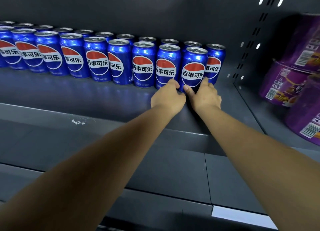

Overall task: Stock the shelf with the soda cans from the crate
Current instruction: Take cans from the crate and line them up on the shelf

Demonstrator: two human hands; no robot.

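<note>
At the right end of the front row on the shelf, you have both hands down at the foot of the last front can. Your right hand grips it low, thumb across the front and fingers wrapped round its right side. Your left hand has its fingers curled in at the gap between that can and the neighbouring can, and I cannot tell whether it clasps either one or only nudges. The can stands upright on the shelf, label facing you, close against its neighbour and just ahead of a back-row can. The other soda cans run leftward in two rows; the crate is out of view. To my eye this is the settling step: the can is down and you are squaring it into line. The next move calls for a small twist or push so it sits flush with the front row, then a release that does not tip it into the neighbours, then a reach to the crate. There is bare shelf to the right before the divider, beyond which purple packs are stacked.
</note>
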